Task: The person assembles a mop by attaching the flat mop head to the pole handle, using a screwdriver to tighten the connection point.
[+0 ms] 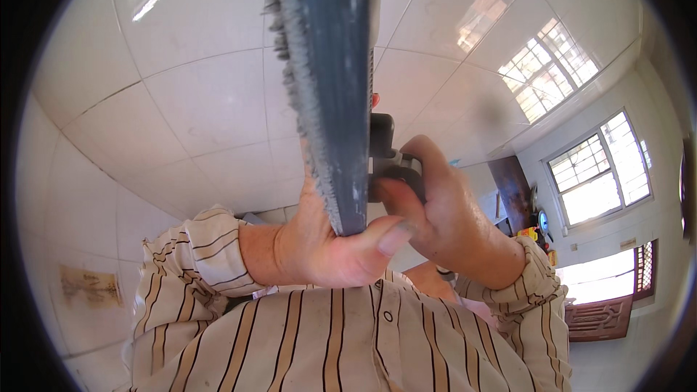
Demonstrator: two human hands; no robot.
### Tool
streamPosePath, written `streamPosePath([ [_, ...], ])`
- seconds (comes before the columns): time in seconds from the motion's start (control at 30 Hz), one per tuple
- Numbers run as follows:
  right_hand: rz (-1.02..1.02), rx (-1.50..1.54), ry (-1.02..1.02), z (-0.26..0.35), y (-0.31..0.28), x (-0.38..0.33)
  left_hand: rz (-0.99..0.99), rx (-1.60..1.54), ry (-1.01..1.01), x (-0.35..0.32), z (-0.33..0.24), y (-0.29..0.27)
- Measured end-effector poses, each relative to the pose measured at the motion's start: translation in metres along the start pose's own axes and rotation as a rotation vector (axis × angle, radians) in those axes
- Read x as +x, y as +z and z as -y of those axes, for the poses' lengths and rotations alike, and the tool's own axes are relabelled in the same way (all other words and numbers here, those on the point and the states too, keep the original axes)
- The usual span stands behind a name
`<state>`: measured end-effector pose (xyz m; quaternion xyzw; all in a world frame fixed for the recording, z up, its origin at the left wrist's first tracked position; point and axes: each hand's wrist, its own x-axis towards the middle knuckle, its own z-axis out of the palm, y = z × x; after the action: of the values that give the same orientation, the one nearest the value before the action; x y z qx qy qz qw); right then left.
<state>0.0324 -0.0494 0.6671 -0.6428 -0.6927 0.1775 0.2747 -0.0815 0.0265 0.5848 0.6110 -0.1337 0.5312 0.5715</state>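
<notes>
A long, flat blue-grey head with a fuzzy grey fringe (336,87) down its left side, resembling a flat mop head, stands upright close in front of me. My left hand (330,247) clasps its lower end. The left thumb lies across the front, pointing right, and the other fingers are mostly hidden behind the head. At its right side is a black and grey fitting (398,165), which looks like a joint. My right hand (435,203) is closed around that fitting, thumb and finger curled against it. The head hides whatever lies behind it.
Glossy white tiles (210,101) spread across the upper view, reflecting windows. A barred window (599,167) is at the right, with a bright opening (599,279) and a brown carved panel (599,318) below. Small yellow and blue items (534,232) stand near a dark upright board (514,189).
</notes>
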Motion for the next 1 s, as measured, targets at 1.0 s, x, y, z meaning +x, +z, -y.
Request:
streamPosePath([
  [1.0,0.241,0.024,-0.167,0.012,-0.034,0.028,-0.056,0.047,-0.041,0.008,-0.022,0.005],
])
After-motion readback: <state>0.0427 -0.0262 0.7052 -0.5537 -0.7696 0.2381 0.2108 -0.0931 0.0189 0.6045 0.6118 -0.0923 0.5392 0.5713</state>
